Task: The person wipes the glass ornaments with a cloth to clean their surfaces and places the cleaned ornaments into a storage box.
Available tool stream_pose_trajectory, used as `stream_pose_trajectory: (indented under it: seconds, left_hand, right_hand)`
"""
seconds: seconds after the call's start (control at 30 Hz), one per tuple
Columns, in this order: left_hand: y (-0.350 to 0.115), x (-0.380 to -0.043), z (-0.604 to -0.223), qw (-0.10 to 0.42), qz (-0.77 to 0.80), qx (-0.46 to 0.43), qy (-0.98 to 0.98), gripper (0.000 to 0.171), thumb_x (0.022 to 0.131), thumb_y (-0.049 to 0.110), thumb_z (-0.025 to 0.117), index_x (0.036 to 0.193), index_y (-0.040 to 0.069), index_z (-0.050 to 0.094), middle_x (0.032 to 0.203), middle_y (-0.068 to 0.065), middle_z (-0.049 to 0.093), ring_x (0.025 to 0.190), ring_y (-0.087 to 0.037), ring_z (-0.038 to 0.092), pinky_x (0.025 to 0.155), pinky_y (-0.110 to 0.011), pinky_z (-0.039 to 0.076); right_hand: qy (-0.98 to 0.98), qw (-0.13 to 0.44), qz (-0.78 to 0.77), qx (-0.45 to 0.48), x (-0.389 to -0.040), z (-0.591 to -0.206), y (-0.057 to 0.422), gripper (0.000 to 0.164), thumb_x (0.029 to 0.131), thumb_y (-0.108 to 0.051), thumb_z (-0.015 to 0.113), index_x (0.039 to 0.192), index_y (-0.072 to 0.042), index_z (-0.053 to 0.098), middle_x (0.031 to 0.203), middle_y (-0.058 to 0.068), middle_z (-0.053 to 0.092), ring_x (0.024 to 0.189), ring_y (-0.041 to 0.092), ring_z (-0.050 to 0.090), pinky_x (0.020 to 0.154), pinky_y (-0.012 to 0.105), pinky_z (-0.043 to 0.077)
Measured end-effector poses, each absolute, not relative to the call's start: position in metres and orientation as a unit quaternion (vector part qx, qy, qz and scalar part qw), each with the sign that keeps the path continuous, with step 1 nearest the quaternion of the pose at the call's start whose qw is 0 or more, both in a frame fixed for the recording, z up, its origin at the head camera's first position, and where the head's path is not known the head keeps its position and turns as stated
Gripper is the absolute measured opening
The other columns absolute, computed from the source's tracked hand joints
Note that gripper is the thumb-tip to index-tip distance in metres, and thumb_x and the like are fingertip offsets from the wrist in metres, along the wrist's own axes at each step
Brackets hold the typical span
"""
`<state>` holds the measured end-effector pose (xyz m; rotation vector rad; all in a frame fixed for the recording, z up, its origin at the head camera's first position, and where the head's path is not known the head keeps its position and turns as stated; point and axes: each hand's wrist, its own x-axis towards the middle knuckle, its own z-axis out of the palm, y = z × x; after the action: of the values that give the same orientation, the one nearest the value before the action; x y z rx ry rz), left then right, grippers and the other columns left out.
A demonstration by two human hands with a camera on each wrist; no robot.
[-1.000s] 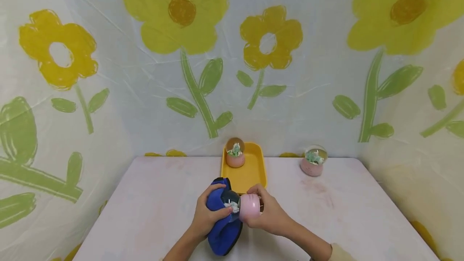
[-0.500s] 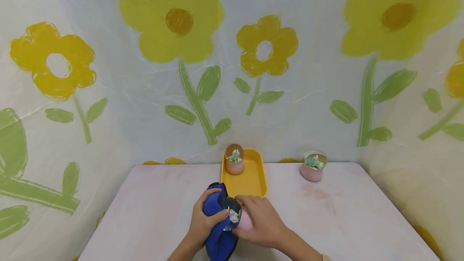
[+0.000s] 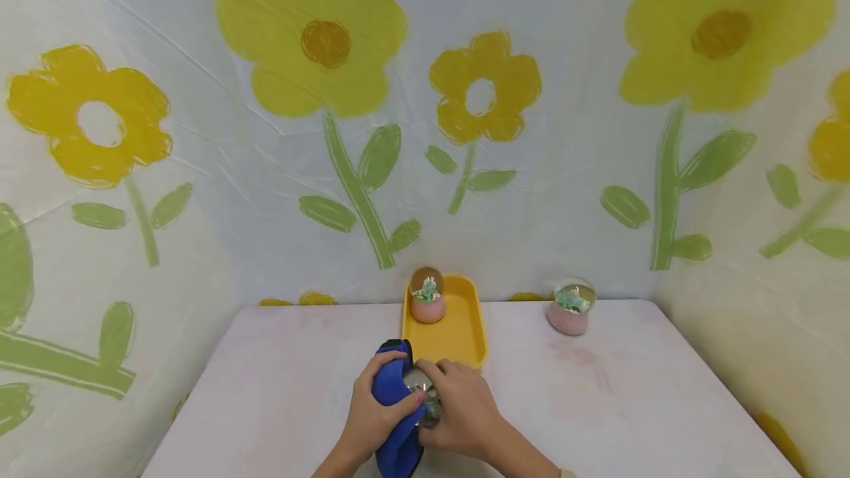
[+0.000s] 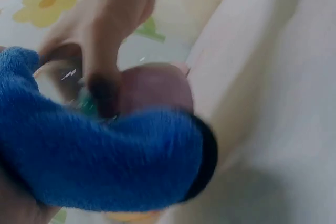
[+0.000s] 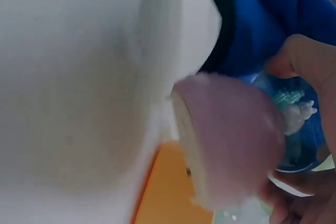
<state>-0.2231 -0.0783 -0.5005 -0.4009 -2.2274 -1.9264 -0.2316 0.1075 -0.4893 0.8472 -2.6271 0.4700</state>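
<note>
Three snow globes [image 5: 231, 135] — one in two hands [image 3: 372, 408] [image 3: 466, 406] with one blue cloth [image 4: 110, 161]

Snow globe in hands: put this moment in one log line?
left hand: holds blue cloth against held globe | right hand: grips it | yellow tray: second globe inside | third globe: on table

The tray [image 3: 448, 341] sits at the surface [image 3: 285, 382]'s far edge, snow globe [image 3: 428, 297] in its far-left corner; second globe [image 3: 571, 308] toward the surface's far-right; third globe [image 3: 432, 413] before the tray, cloth [image 3: 393, 388] left, perhaps underneath.
</note>
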Motion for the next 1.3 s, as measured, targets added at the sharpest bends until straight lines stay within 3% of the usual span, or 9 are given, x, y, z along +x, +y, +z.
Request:
stream_pose_trajectory:
  seconds: [0.13, 0.27, 0.5, 0.7, 0.87, 1.07, 1.3]
  left_hand:
    - [-0.088, -0.225, -0.497, 0.063, -0.643, -0.123, -0.753, 0.053, 0.080, 0.023, 0.080, 0.127, 0.023, 0.057, 0.132, -0.010, 0.052, 0.111, -0.032, 0.055, 0.086, -0.049, 0.047]
    - [-0.097, -0.232, -0.490, 0.041, -0.662, -0.115, -0.740, 0.049, 0.083, 0.021, 0.077, 0.128, 0.022, 0.057, 0.130, -0.012, 0.053, 0.108, -0.032, 0.056, 0.087, -0.048, 0.048]
    - [-0.104, -0.233, -0.483, 0.002, -0.700, -0.144, -0.700, 0.050, 0.085, 0.018, 0.072, 0.132, 0.021, 0.054, 0.132, -0.012, 0.050, 0.111, -0.033, 0.052, 0.089, -0.043, 0.044]
    - [-0.106, -0.231, -0.479, 0.004, -0.709, -0.164, -0.686, 0.053, 0.086, 0.018, 0.069, 0.136, 0.021, 0.052, 0.136, -0.010, 0.048, 0.115, -0.033, 0.050, 0.093, -0.045, 0.040]
    - [-0.111, -0.230, -0.474, -0.025, -0.705, -0.204, -0.679, 0.052, 0.091, 0.024, 0.062, 0.140, 0.018, 0.046, 0.139, -0.013, 0.044, 0.119, -0.033, 0.046, 0.096, -0.045, 0.038]
    - [-0.111, -0.229, -0.474, -0.051, -0.739, -0.247, -0.624, 0.062, 0.090, 0.031, 0.060, 0.145, 0.014, 0.036, 0.137, -0.022, 0.039, 0.120, -0.035, 0.044, 0.095, -0.047, 0.040]
    - [-0.104, -0.232, -0.484, -0.098, -0.772, -0.245, -0.579, 0.075, 0.086, 0.032, 0.063, 0.146, 0.019, 0.021, 0.137, -0.018, 0.033, 0.119, -0.032, 0.043, 0.093, -0.047, 0.042]
  right_hand:
    - [-0.932, 0.142, 0.229, 0.244, -0.228, -0.488, 0.115, 0.089, 0.056, -0.053, 0.085, 0.128, -0.015, 0.049, 0.103, -0.002, 0.060, 0.080, 0.010, 0.057, 0.065, 0.032, 0.051]
    - [-0.921, 0.153, 0.278, 0.225, -0.227, -0.471, 0.123, 0.090, 0.054, -0.049, 0.089, 0.126, -0.015, 0.046, 0.100, -0.006, 0.059, 0.074, 0.007, 0.056, 0.063, 0.029, 0.050]
    - [-0.868, 0.169, 0.369, 0.286, -0.222, -0.448, 0.130, 0.089, 0.052, -0.042, 0.094, 0.127, -0.026, 0.049, 0.111, -0.014, 0.058, 0.088, 0.008, 0.059, 0.075, 0.033, 0.052]
    - [-0.818, 0.139, 0.443, 0.340, -0.219, -0.442, 0.122, 0.086, 0.059, -0.038, 0.093, 0.127, -0.016, 0.046, 0.114, -0.008, 0.059, 0.098, 0.009, 0.058, 0.084, 0.041, 0.051]
    - [-0.770, 0.119, 0.516, 0.356, -0.220, -0.444, 0.116, 0.086, 0.062, -0.030, 0.093, 0.129, -0.013, 0.040, 0.118, -0.001, 0.060, 0.104, 0.018, 0.059, 0.086, 0.036, 0.051]
    - [-0.704, 0.066, 0.629, 0.322, -0.221, -0.456, 0.110, 0.085, 0.066, -0.013, 0.091, 0.131, -0.014, 0.036, 0.125, 0.007, 0.055, 0.113, 0.028, 0.055, 0.092, 0.035, 0.048]
    - [-0.657, 0.056, 0.706, 0.258, -0.224, -0.471, 0.105, 0.085, 0.067, 0.000, 0.086, 0.133, -0.011, 0.034, 0.131, 0.012, 0.047, 0.117, 0.030, 0.048, 0.089, 0.036, 0.049]
